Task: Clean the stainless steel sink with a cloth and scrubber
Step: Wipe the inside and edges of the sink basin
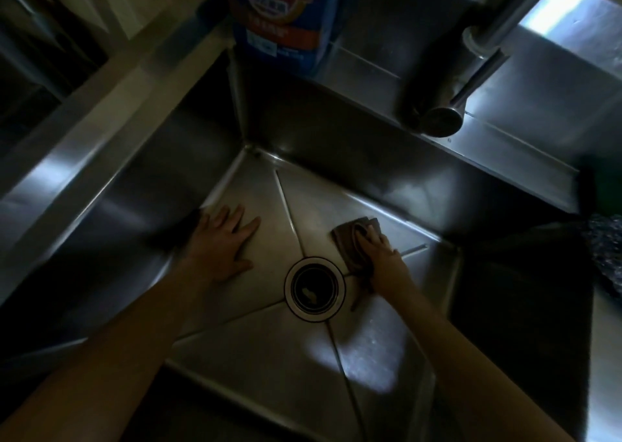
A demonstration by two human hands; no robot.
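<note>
I look down into a deep stainless steel sink (336, 172) in dim light. Its round drain (314, 288) lies in the middle of the floor. My right hand (380, 253) presses a folded brown cloth (350, 239) flat on the sink floor, just right of the drain. My left hand (222, 243) rests flat on the sink floor left of the drain, fingers spread, holding nothing. No scrubber can be made out.
A blue detergent bottle (282, 21) stands on the ledge at the sink's far corner. The faucet spout (441, 120) hangs over the back right rim. A patterned item (606, 256) lies at the right edge.
</note>
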